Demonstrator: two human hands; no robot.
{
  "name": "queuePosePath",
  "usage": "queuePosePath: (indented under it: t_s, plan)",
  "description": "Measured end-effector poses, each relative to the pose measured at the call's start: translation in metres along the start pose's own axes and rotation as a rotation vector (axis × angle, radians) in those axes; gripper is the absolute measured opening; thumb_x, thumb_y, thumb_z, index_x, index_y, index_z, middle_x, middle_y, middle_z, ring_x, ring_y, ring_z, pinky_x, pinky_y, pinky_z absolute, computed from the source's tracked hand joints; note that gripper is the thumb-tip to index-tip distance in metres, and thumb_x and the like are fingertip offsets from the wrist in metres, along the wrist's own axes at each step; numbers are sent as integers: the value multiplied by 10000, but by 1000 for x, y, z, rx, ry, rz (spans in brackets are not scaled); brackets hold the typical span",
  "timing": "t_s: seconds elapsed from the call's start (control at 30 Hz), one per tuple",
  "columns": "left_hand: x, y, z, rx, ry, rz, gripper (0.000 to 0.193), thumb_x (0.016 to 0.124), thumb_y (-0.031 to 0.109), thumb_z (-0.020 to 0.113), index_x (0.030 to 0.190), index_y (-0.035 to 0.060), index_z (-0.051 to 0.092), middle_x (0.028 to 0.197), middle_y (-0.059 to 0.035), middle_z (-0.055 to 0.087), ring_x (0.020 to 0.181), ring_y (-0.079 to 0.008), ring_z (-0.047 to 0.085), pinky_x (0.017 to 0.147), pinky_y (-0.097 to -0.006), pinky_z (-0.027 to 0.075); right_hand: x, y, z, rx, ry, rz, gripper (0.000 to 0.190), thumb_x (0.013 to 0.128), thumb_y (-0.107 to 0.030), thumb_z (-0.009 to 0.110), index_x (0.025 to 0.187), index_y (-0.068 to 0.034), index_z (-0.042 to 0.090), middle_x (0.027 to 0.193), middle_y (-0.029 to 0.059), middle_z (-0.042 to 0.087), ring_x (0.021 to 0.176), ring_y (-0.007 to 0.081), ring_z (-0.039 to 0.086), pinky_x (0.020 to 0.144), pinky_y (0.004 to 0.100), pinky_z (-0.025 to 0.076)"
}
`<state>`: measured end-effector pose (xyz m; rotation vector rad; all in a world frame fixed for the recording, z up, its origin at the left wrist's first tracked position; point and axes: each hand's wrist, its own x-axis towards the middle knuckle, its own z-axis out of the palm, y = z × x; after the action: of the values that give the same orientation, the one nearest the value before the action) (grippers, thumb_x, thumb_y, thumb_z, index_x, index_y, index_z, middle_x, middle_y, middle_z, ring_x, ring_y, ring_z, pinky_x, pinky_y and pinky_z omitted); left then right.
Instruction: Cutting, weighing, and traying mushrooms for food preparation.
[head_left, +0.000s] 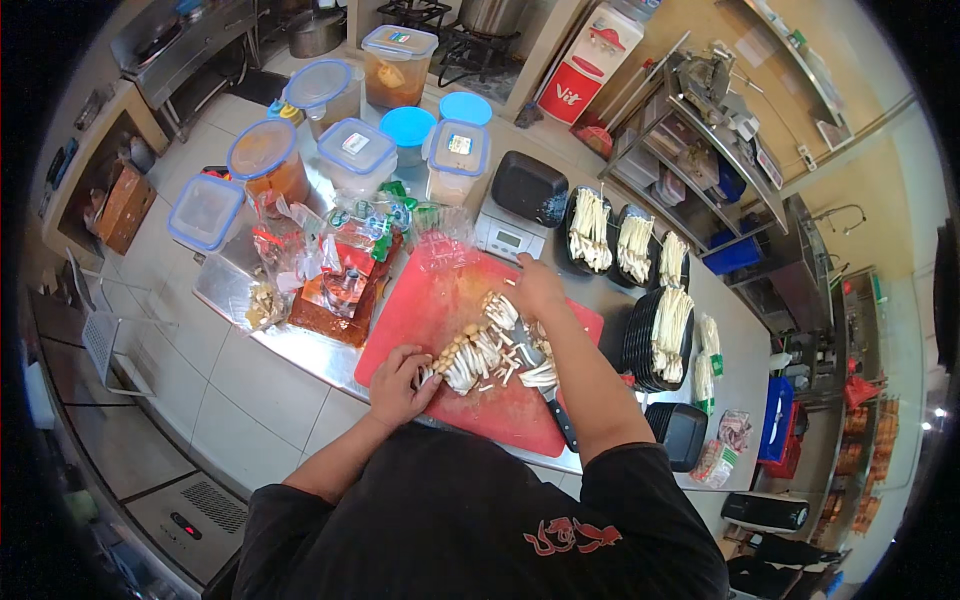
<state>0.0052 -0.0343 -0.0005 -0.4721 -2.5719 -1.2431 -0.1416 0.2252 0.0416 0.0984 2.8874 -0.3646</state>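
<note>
My left hand (401, 382) curls its fingers and thumb around the left end of a row of brown-capped beech mushrooms (469, 356). These lie on a red cutting board (420, 300), with cut stems scattered to their right. My right hand (538, 287) is over the board's far side, near the digital kitchen scale (510, 236); its fingers are partly hidden. Below it, a knife with a black handle (561, 420) lies on the board, its blade partly among the cut mushrooms. On the scale sits a black foam tray (529, 187).
Black trays of enoki mushrooms (590, 232) stand right of the scale. A stack of black trays (641, 337) with more enoki is nearer. Opened plastic packages (349, 262) lie left of the board. Lidded plastic containers (356, 154) crowd the steel table's (281, 349) far side.
</note>
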Motion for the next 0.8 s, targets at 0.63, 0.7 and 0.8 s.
queuePosePath:
  t_s: [0.63,0.7,0.8]
  plan:
    - [4,2,-1,20,0,36,278,734,252,716,941,96,615,1028,-76,582,873,-257,612,695,-358,499,11,-8,-17,-177,-156,-91,564,778,-469,663,1147,-52,575,1134,170,608,1082,309,563,874,416,482]
    - [3,3,-2,1,-14,-3,275,740,255,714,941,97,614,1032,-74,580,891,-258,608,706,-363,499,9,-4,-14,-206,-137,-121,559,780,-465,665,1149,-56,570,1140,172,602,1082,310,564,871,420,483]
    - [3,4,-3,11,-18,4,275,742,259,714,942,98,615,1033,-73,579,894,-260,606,710,-365,498,12,0,-5,-240,-116,-129,573,787,-479,656,1167,-62,555,1156,174,587,1085,315,562,873,423,483]
